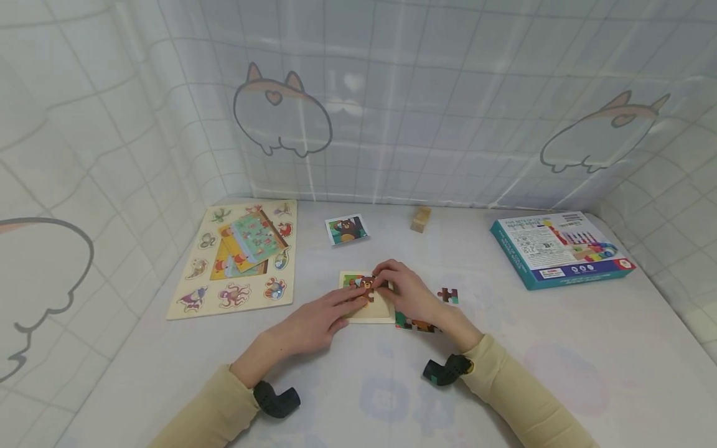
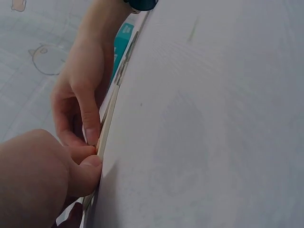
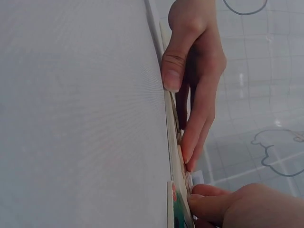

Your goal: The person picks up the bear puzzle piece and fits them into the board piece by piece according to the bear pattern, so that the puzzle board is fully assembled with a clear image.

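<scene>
A small wooden puzzle tray point(image 1: 372, 313) lies on the table, with bear-picture pieces point(image 1: 366, 282) in its upper left part. My left hand point(image 1: 316, 320) reaches over its left side, fingers fairly straight and touching the pieces. In the right wrist view, the left thumb point(image 3: 172, 80) rests at the tray's near edge. My right hand point(image 1: 411, 295) bends over the upper right of the tray, thumb and forefinger pinching a puzzle piece at the bear's edge, mostly hidden by the fingertips. More joined pieces point(image 1: 416, 325) lie under the right wrist, and a loose piece point(image 1: 448, 295) lies beyond it.
A bear picture card point(image 1: 348, 230) lies behind the tray, with a small wooden block point(image 1: 421, 219) to its right. At the left is a sea-animal board point(image 1: 190, 298) with two picture boards point(image 1: 254, 239) on it. A teal-edged box point(image 1: 560, 249) lies at the right.
</scene>
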`<state>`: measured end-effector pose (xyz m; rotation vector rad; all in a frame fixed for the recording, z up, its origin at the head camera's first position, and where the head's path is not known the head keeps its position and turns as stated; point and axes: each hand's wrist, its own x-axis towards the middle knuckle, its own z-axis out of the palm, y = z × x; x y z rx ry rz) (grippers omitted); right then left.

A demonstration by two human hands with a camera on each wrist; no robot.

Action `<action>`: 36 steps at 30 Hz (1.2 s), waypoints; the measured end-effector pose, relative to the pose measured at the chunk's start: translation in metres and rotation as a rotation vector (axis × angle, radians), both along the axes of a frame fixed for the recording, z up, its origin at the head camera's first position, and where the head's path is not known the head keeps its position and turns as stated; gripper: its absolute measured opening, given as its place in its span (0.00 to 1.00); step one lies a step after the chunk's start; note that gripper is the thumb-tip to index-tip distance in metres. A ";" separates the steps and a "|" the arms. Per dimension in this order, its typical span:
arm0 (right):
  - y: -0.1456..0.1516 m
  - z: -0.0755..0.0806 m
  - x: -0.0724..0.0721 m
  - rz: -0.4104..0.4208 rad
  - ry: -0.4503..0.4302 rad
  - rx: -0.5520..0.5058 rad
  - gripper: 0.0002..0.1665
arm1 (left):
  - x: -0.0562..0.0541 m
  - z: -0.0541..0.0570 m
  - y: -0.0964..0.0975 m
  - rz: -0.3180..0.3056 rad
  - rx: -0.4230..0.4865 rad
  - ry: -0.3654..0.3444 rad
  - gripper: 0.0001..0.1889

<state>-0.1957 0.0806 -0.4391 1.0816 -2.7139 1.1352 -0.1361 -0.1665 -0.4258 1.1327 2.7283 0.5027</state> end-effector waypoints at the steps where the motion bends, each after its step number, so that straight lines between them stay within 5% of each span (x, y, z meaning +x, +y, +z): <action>1: 0.000 0.000 0.000 0.001 0.003 -0.003 0.04 | 0.000 0.000 0.000 -0.001 0.000 0.003 0.28; 15: 0.000 0.000 -0.001 -0.013 -0.004 0.004 0.08 | 0.001 0.000 0.003 0.042 0.004 -0.067 0.28; 36: 0.002 0.007 0.003 -0.022 -0.007 0.061 0.10 | -0.001 -0.003 0.003 -0.006 0.002 -0.025 0.29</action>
